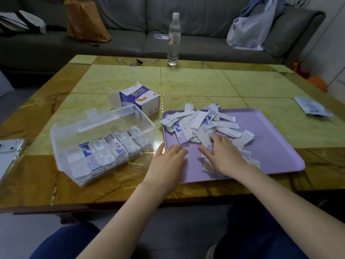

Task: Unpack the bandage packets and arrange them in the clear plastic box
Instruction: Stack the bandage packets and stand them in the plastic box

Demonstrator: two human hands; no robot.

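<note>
Reaching over the near edge of the table [196, 85], both hands are laid palm-down on the purple tray [276, 146]. The left hand [169, 161] is rested at the tray's near-left corner, fingers relaxed, nothing gripped. The right hand [224, 156] is spread flat over the loose bandage packets [201, 124], heaped across the tray's left half. Just left of the tray, the clear plastic box [61, 146] is set open, and sorted packets [112, 148] are lined in rows along its near side. Just behind it an opened carton [141, 99] is stood. A phone [9, 152] is seen at the left edge, a leaflet [311, 106] at the right edge, a water bottle [173, 40] at the far edge.
</note>
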